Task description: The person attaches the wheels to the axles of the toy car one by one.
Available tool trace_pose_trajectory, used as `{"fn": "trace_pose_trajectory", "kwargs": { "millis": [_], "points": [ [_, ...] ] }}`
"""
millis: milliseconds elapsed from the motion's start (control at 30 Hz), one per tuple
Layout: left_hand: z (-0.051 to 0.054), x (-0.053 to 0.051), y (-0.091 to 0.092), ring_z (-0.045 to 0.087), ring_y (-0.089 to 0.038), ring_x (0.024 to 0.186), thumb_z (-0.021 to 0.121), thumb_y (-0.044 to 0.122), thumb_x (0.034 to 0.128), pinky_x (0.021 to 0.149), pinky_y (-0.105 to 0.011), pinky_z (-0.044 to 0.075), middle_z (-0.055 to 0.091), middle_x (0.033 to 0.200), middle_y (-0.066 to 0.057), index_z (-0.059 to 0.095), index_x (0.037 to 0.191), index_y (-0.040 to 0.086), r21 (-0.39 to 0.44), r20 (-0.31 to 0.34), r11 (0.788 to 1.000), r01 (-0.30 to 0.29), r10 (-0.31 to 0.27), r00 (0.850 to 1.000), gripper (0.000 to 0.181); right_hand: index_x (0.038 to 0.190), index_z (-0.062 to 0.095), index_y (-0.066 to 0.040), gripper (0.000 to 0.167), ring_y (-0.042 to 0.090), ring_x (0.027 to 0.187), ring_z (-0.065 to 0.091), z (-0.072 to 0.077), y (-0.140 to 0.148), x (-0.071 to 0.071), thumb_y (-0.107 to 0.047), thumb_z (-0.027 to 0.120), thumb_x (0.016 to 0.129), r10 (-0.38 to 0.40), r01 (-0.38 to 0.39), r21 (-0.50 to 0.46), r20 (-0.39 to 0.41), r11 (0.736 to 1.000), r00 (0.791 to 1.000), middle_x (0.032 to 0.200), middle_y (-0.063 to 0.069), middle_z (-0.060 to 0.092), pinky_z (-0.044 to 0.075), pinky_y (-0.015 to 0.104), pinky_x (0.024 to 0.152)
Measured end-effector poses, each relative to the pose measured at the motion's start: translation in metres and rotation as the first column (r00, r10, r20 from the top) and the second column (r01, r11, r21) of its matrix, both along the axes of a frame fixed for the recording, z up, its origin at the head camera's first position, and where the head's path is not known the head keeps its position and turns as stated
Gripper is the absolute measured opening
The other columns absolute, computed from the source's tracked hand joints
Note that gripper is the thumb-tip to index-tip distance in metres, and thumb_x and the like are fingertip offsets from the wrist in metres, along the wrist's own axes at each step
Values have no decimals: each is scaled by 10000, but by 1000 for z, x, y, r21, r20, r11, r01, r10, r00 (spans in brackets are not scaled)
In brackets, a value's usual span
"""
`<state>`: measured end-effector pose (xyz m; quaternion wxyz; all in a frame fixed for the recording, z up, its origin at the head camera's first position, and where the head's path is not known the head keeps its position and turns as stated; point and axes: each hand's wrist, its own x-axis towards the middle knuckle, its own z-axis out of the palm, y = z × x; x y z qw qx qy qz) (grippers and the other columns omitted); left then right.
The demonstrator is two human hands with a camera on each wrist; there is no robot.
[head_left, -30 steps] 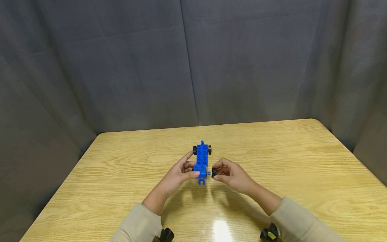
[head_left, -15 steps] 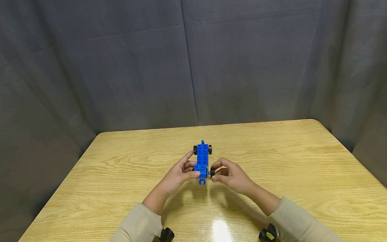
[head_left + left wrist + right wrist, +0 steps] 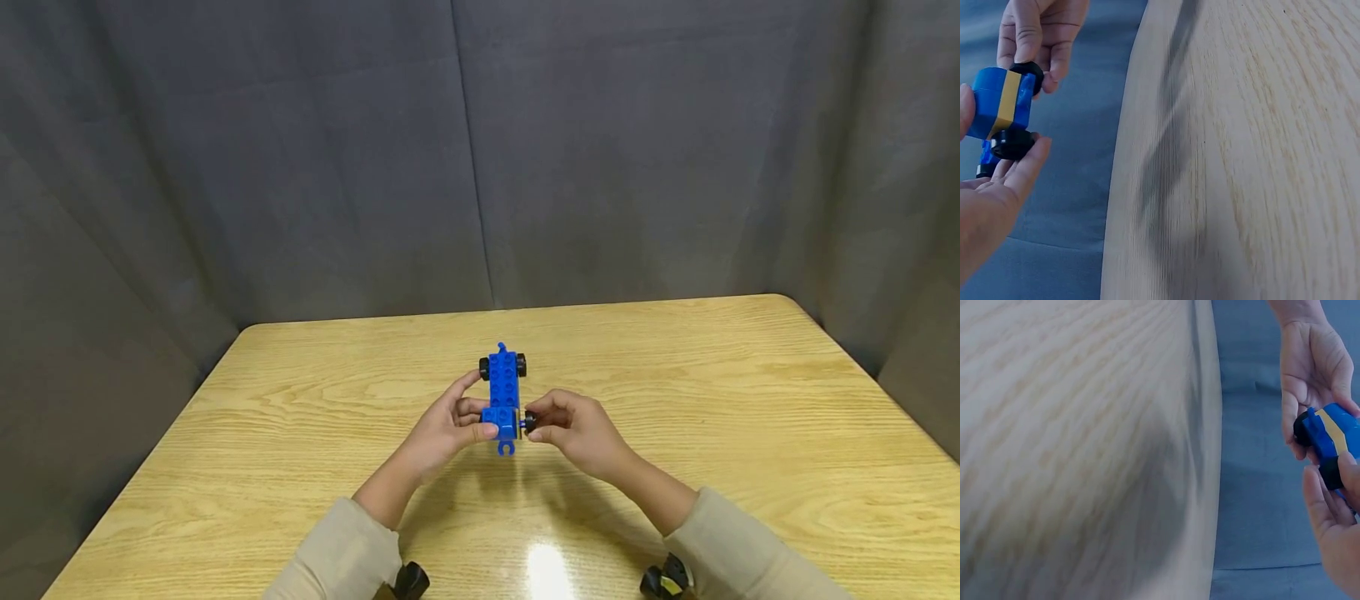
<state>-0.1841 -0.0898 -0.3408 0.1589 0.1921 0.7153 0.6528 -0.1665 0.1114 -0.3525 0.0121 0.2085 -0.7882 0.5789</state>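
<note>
A blue toy car chassis (image 3: 503, 380) with studs on top is held above the table, its long side pointing away from me. My left hand (image 3: 438, 435) grips the near end, thumb on the raised blue block (image 3: 498, 422) and fingers beneath. A yellow band (image 3: 1007, 97) crosses that block in the left wrist view. With my right hand (image 3: 587, 435) I pinch a black wheel (image 3: 530, 422) at the near right side. A short blue axle shows between wheel and block. Two black wheels sit at the far end; another near-left wheel (image 3: 1013, 144) rests by my left fingers.
The wood-grain table (image 3: 315, 392) spreads below both hands. A dark grey curtain (image 3: 360, 167) hangs behind it and along both sides. Black wrist-worn devices (image 3: 411, 581) show at the cuffs of the beige sleeves (image 3: 341, 542).
My right hand brought the wheel leftward from beside the blue axle until it met the axle. The chassis has shifted slightly right and away; my left hand keeps its grip.
</note>
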Motion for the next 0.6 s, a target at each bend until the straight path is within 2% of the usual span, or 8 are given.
{"fn": "trace_pose_trajectory", "kwargs": {
  "millis": [167, 333, 600],
  "points": [
    [3, 0, 2, 525, -253, 984, 615, 124, 794, 856, -361, 394, 511, 1090, -176, 123, 1377, 56, -45, -4, 999, -4, 4, 1000, 766, 951, 564, 78, 205, 236, 796, 584, -1, 0, -1, 45, 612, 754, -20, 20, 5, 15, 1000, 1000, 918, 160, 579, 479, 260, 667],
    [4, 1, 4, 549, -236, 948, 619, 113, 792, 845, -362, 402, 532, 1029, -155, 113, 1374, 53, -44, -4, 999, -4, 4, 1000, 774, 918, 566, 65, 181, 237, 787, 583, -2, 1, -1, 59, 615, 745, -28, 29, -22, 25, 999, 999, 904, 164, 580, 480, 264, 664],
    [3, 1, 7, 540, -233, 950, 639, 111, 777, 821, -360, 414, 523, 964, -111, 148, 1365, 53, -72, -18, 997, -23, 22, 1000, 769, 906, 548, 123, 199, 239, 757, 588, -2, 0, 3, 78, 622, 727, -40, 40, -48, -3, 998, 999, 862, 180, 581, 484, 262, 642]
  ]
}}
